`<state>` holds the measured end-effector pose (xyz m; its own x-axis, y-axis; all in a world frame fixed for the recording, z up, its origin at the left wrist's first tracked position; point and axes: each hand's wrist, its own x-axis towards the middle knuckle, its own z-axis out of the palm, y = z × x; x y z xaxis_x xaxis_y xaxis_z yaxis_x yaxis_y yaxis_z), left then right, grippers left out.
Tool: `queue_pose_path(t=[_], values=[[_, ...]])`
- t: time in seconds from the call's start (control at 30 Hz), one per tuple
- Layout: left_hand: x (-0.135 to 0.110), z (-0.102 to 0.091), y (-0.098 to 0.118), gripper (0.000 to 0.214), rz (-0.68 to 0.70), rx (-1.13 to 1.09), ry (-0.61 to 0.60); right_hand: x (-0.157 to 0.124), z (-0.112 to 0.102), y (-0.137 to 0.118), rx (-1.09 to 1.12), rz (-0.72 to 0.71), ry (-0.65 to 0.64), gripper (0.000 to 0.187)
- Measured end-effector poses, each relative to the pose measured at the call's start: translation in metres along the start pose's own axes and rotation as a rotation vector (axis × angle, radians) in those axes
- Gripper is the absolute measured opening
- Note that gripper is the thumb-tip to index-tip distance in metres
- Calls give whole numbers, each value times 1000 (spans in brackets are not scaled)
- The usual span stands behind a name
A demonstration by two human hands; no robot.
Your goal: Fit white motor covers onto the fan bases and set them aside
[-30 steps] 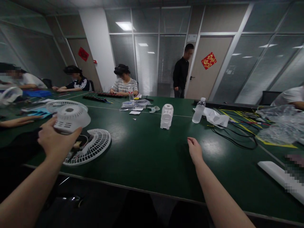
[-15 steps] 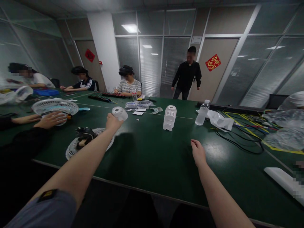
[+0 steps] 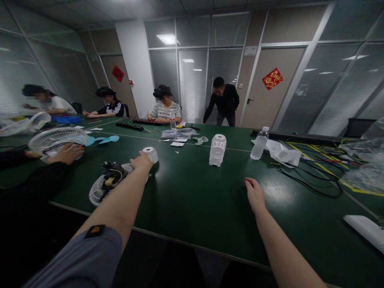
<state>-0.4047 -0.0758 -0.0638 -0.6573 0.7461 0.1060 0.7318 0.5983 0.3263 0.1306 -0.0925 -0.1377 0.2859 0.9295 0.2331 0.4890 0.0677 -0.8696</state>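
Observation:
My left hand (image 3: pixel 142 161) is at the left side of a white dome-shaped plastic cover (image 3: pixel 152 154) with slots on top. The cover rests on the green table, and the fingers are apart and no longer wrapped round it. Below my left forearm lies a white fan grille (image 3: pixel 96 192) with a dark motor and wires (image 3: pixel 113 174) on it. My right hand (image 3: pixel 255 194) hovers over the table's right half, fingers loosely bent, holding nothing. Farther off, between the hands, stands a white slotted housing (image 3: pixel 217 150).
At left a co-worker's hand (image 3: pixel 68 153) is on another fan grille (image 3: pixel 58 138), with blue fan blades (image 3: pixel 103 139) beyond it. A water bottle (image 3: pixel 259 144), a plastic bag (image 3: pixel 283 153) and black cables (image 3: pixel 312 186) are at right. A white part (image 3: pixel 364 230) lies near the right edge.
My left hand has lowered the white cover onto the table and loosened from it. My right hand is nearly unchanged. The standing person has moved left and bent toward the table.

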Motion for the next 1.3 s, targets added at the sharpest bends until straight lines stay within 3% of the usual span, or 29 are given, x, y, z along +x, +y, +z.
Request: queue_pose_path(t=[0.23, 0.33, 0.4, 0.5, 0.63, 0.77, 0.83, 0.9, 0.97, 1.07, 1.3], values=[[-15, -18, 9, 96, 89, 31, 134, -3, -2, -3, -4, -3, 3, 45], [-29, -36, 17, 76, 285, 33, 215, -4, -3, -4, -10, -9, 1, 45], [-41, -52, 12, 65, 449, 56, 275, -5, -3, -4, -13, -9, -3, 44], [-61, -77, -20, 62, 525, 89, 313, -5, -2, -4, -9, -5, -7, 43], [-74, -95, -93, 57, 372, 99, 354, -4, -2, -4, -3, -6, -16, 44], [-69, -86, -164, 64, 154, -55, 338, -5, -2, -3, 2, -2, -19, 43], [-69, -73, -188, 80, 66, -293, 210, -5, -3, -2, 5, -1, -18, 43], [-73, -58, -201, 96, 73, -560, 56, -5, -3, -2, 9, -2, -18, 43], [-80, -44, -205, 106, 116, -668, -17, -5, -3, -2, 11, -6, -18, 42], [-91, -32, -199, 111, 109, -558, 52, -4, -3, -1, 5, -11, -13, 40], [-113, -33, -175, 95, -54, -341, 130, -3, -3, 2, 1, -16, -25, 43]])
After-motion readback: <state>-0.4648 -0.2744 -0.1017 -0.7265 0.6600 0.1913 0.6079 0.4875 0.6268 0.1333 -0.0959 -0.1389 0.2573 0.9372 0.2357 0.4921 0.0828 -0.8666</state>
